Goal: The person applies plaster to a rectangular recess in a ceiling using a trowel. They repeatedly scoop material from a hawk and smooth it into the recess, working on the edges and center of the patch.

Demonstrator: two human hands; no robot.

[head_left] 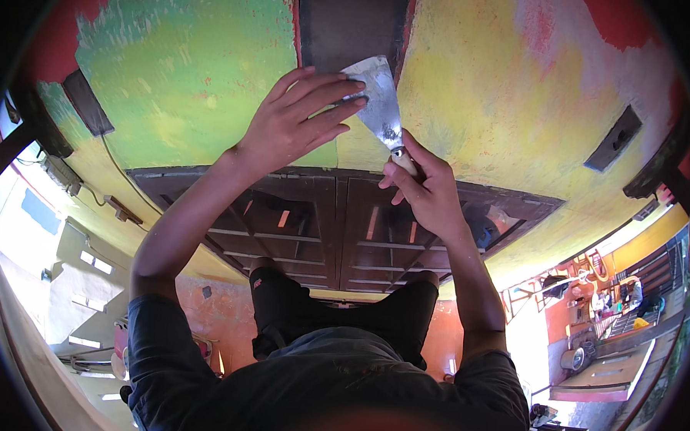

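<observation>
A putty knife (pixel 383 109) with a wide metal blade and a pale handle is held up in front of the wall. My right hand (pixel 426 179) is closed round its handle. Dark smears mark the blade near its neck. My left hand (pixel 297 113) is held flat, fingers stretched out, with the fingertips at the left side of the blade. Whether they press on the metal or hover just over it, I cannot tell. Behind the blade runs a dark vertical panel (pixel 346 23) with red edges. Green patchy paint (pixel 182 77) covers the wall to its left, yellow paint (pixel 474 90) to its right.
Below my hands is a dark brown double door or shutter (pixel 337 215) with raised bars. Dark rectangular plates (pixel 614 138) sit on the wall at both sides. A cable (pixel 115 158) hangs at the left. Far to the lower right stand a metal pot (pixel 573 358) and household items.
</observation>
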